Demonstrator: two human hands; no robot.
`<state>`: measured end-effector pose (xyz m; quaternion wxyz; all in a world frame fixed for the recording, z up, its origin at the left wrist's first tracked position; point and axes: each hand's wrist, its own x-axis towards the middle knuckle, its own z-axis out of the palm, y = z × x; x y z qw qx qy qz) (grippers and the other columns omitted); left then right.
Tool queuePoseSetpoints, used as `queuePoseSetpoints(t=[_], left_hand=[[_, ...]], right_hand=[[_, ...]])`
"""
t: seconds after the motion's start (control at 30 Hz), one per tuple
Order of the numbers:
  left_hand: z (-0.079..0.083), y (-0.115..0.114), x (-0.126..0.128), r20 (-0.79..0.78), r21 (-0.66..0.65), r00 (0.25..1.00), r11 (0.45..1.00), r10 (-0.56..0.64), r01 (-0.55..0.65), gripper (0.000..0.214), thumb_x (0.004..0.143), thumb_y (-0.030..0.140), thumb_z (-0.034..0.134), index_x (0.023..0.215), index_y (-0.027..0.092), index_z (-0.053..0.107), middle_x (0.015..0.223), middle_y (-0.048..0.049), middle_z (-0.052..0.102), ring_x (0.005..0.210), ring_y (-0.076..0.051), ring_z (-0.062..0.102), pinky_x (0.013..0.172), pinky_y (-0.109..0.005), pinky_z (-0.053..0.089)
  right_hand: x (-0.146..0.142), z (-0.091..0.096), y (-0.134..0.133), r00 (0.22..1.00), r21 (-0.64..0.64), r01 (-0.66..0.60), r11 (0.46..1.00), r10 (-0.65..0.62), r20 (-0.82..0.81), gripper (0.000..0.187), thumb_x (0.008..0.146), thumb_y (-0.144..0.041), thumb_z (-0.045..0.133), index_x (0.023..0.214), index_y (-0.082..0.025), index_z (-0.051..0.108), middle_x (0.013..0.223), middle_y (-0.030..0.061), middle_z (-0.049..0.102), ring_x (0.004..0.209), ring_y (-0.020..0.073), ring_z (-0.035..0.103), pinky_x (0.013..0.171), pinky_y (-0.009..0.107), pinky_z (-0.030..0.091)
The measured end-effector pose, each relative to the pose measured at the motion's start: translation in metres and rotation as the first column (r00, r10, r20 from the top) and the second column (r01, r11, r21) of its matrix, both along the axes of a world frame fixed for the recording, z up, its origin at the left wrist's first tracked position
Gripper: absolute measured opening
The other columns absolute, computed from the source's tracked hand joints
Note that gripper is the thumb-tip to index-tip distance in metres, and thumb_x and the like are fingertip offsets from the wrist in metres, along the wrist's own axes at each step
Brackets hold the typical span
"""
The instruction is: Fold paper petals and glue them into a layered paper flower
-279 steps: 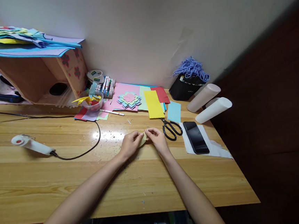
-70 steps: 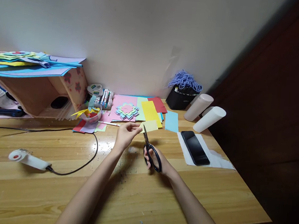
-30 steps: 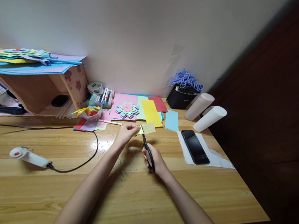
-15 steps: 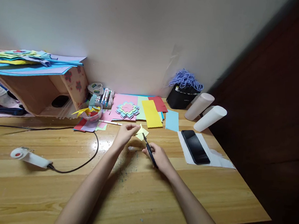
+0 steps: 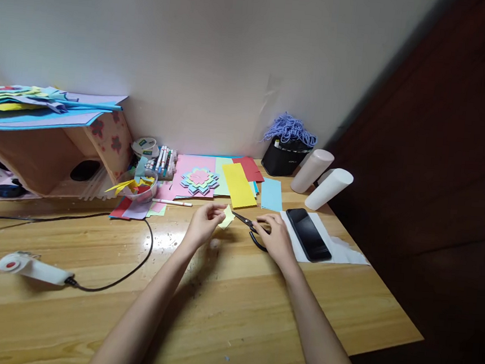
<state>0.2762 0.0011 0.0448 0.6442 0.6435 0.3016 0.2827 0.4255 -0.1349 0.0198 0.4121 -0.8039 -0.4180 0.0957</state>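
Note:
Between the fingertips of my left hand [image 5: 203,225] is a small piece of pale yellow paper [image 5: 227,218], folded or cut to a pointed shape. My right hand [image 5: 279,239] has its fingers on black-handled scissors [image 5: 245,221], which lie low at the tabletop with the blades pointing left toward the paper. The blade tips are close to the paper's right edge. One loop of the handle shows below my right fingers; the other is partly hidden by them.
Behind my hands are coloured sheets [image 5: 239,185] and a layered paper flower [image 5: 200,181]. A marker [image 5: 173,202] and a tub of scraps [image 5: 142,187] stand left. A phone [image 5: 308,234] lies right, near two white cylinders [image 5: 329,189]. A corded white tool [image 5: 35,268] lies front left.
My right hand and the scissors have moved right, away from the paper, and down to the tabletop. My left hand still holds the paper, now turned. The whole view has shifted slightly.

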Motion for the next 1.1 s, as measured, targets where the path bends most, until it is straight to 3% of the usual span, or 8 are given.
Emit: queuePoseSetpoints(t=[0.07,0.13,0.23,0.43,0.6,0.77,0.87,1.1], left_hand=[[-0.002,-0.006,0.002,-0.025,0.014,0.998,0.998,-0.055,0.055,0.029,0.066,0.017,0.062,0.094,0.01,0.059,0.071,-0.0039,0.063,0.066,-0.013,0.059,0.064,-0.024,0.046],[-0.003,-0.012,0.004,-0.063,0.044,0.992,0.993,-0.107,0.11,0.029,0.067,0.017,0.062,0.094,0.01,0.059,0.07,-0.0042,0.063,0.066,-0.013,0.06,0.065,-0.025,0.047],[-0.003,-0.019,0.006,-0.118,0.119,0.985,0.983,-0.128,0.142,0.022,0.066,0.017,0.062,0.088,0.011,0.061,0.076,-0.0069,0.066,0.071,-0.016,0.062,0.069,-0.027,0.048],[0.002,-0.026,0.006,-0.198,0.277,0.974,0.947,-0.11,0.163,0.016,0.073,0.025,0.057,0.082,0.016,0.068,0.085,-0.0065,0.07,0.078,-0.019,0.063,0.069,-0.027,0.046],[0.004,-0.032,0.007,-0.263,0.331,0.955,0.917,-0.135,0.221,0.034,0.08,0.04,0.046,0.077,0.015,0.069,0.076,-0.0047,0.07,0.071,-0.018,0.062,0.061,-0.024,0.042],[0.002,-0.035,0.007,-0.31,0.347,0.94,0.904,-0.141,0.25,0.035,0.077,0.042,0.048,0.069,0.014,0.067,0.069,-0.0042,0.067,0.064,-0.016,0.058,0.055,-0.023,0.038],[0.002,-0.033,0.008,-0.277,0.271,0.94,0.923,-0.198,0.275,0.035,0.077,0.039,0.046,0.062,0.013,0.063,0.062,-0.003,0.064,0.061,-0.015,0.056,0.055,-0.023,0.039],[0.007,-0.021,0.005,-0.139,-0.141,0.936,0.942,-0.323,0.304,0.022,0.072,0.033,0.054,0.06,0.014,0.057,0.057,-0.001,0.059,0.063,-0.014,0.058,0.069,-0.026,0.046]], right_hand=[[-0.009,0.002,0.004,0.936,0.078,-0.151,0.985,0.168,-0.309,0.029,0.077,-0.043,0.052,0.088,-0.019,0.064,0.09,0.0065,0.061,0.078,0.017,0.056,0.066,0.027,0.043],[-0.018,0.002,0.007,0.79,0.138,-0.253,0.958,0.287,-0.542,0.029,0.076,-0.044,0.054,0.084,-0.018,0.063,0.078,0.0028,0.06,0.064,0.0128,0.054,0.058,0.024,0.042],[-0.024,-0.001,0.01,0.696,0.204,-0.222,0.954,0.301,-0.652,0.026,0.071,-0.041,0.06,0.075,-0.015,0.061,0.067,-0.0005,0.055,0.054,0.0087,0.047,0.052,0.022,0.037],[-0.023,-0.007,0.01,0.795,0.19,-0.139,0.972,0.224,-0.564,0.025,0.069,-0.039,0.062,0.066,-0.014,0.059,0.06,-0.0017,0.052,0.051,0.0083,0.041,0.05,0.022,0.033],[-0.029,-0.006,0.009,0.93,0.212,-0.054,0.976,0.127,-0.346,0.026,0.068,-0.035,0.062,0.056,-0.017,0.049,0.057,-0.0028,0.047,0.054,0.0102,0.041,0.052,0.023,0.032],[-0.034,-0.003,0.007,0.988,0.234,-0.052,0.971,0.084,-0.131,0.032,0.071,-0.031,0.059,0.051,-0.019,0.037,0.055,-0.0044,0.038,0.053,0.0096,0.036,0.051,0.023,0.029],[-0.034,0.0,0.006,0.981,0.226,-0.053,0.973,0.093,-0.168,0.033,0.07,-0.034,0.061,0.052,-0.019,0.038,0.054,-0.0047,0.039,0.052,0.0096,0.036,0.049,0.023,0.029],[-0.029,0.006,0.006,0.898,0.278,-0.051,0.959,0.166,-0.407,0.032,0.068,-0.046,0.063,0.06,-0.018,0.051,0.056,-0.0015,0.049,0.053,0.0111,0.045,0.05,0.023,0.036]])
